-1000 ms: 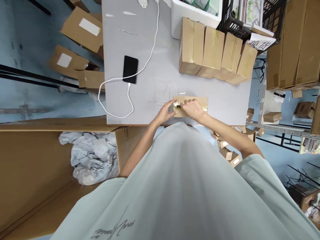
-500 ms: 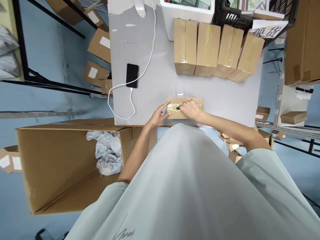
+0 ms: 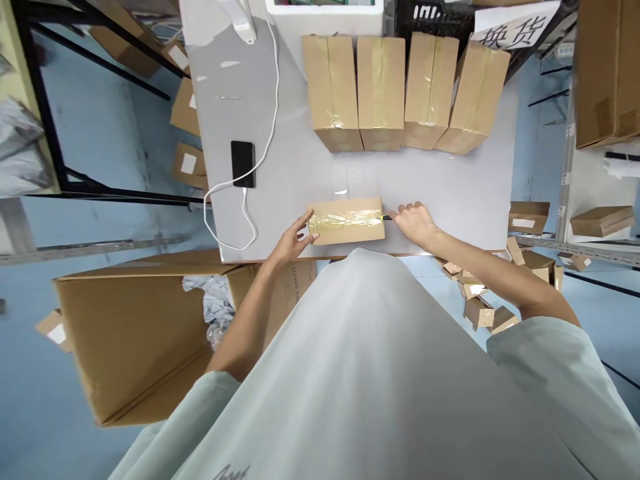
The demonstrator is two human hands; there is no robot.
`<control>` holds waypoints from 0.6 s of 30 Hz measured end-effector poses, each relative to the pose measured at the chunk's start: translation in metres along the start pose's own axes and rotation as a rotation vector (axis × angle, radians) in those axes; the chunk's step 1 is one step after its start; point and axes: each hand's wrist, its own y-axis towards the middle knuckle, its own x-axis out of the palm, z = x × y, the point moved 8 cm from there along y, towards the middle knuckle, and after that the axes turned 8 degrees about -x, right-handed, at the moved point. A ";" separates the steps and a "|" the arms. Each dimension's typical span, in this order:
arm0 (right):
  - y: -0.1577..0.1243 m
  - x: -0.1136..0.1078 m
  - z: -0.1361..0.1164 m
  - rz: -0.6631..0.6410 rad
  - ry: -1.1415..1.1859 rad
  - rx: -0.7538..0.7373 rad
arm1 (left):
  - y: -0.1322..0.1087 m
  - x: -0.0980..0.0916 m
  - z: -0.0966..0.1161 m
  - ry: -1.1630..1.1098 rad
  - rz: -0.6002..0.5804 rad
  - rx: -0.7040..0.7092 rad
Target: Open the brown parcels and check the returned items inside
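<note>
A small cardboard box (image 3: 347, 222) lies flat near the front edge of the grey table (image 3: 450, 187), with clear tape along its top. My left hand (image 3: 293, 239) rests against the box's left end, fingers stretched out. My right hand (image 3: 415, 222) is just past the box's right end, fingers closed on a small dark and yellow tool whose tip shows at the box's corner; I cannot make out what it is.
Several taped cardboard boxes (image 3: 380, 90) stand in a row at the back of the table. A black phone (image 3: 243, 163) with a white cable (image 3: 270, 120) lies at the left. A large open carton (image 3: 145, 333) with crumpled wrapping stands on the floor at the left. Small boxes (image 3: 480, 300) litter the floor at the right.
My right hand slid from the middle of the box's top to past its right end, drawing the small tool along the tape. My left hand stayed at the left end.
</note>
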 end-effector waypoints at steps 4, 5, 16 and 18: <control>-0.009 0.013 0.017 0.005 0.034 0.018 | -0.002 0.000 0.001 0.063 0.005 -0.005; -0.008 0.015 0.019 0.013 0.044 0.015 | -0.004 -0.002 0.003 0.109 0.024 -0.003; 0.006 0.042 0.040 0.190 0.173 -0.059 | 0.008 0.090 0.142 0.694 0.019 0.349; 0.008 0.048 0.045 0.228 0.205 -0.064 | 0.016 0.118 0.155 0.701 -0.026 0.382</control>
